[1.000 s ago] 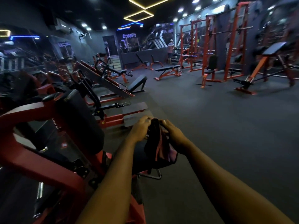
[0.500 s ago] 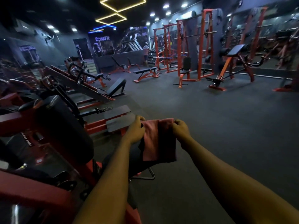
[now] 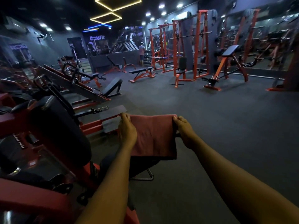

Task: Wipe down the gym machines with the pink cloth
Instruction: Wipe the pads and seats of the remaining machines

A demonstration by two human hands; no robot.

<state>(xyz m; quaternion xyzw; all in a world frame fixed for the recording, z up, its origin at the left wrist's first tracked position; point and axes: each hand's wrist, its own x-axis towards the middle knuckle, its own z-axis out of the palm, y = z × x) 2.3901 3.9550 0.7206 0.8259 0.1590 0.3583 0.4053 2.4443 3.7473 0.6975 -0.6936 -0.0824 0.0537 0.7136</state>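
The left hand [image 3: 127, 131] and right hand [image 3: 184, 131] each pinched a top corner of the pink rectangular cloth [image 3: 153, 136], fingers curled over its edge. It hung flat in the air between them, its top edge running left to right. The red-framed machine's black padded cushion [image 3: 61, 126] lay just to the left, nearer the left hand. Orange steel racks [image 3: 199, 46] stood far beyond.

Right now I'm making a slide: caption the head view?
Left hand and right hand pinch the top corners of a pink rectangular cloth, held spread beside a red-framed, black-padded gym machine.
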